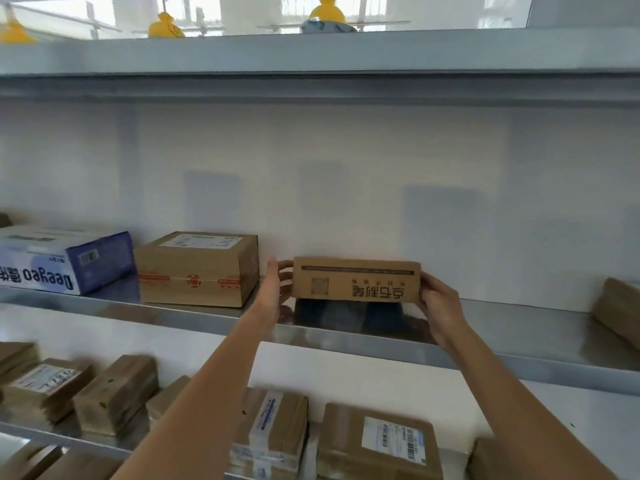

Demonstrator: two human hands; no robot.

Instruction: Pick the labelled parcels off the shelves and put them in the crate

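A flat brown cardboard parcel [356, 279] with upside-down dark print hangs just above the steel middle shelf [519, 344]. My left hand [275, 289] holds its left end, fingers behind the box. Its right end sits in my right hand [440, 306], thumb on the front face. No crate is in view.
On the same shelf stand a taped brown box with a white label [197, 268], a blue and white carton [62, 259] at far left and a brown parcel [620, 306] at the right edge. The lower shelf holds several brown parcels, some labelled [377, 441].
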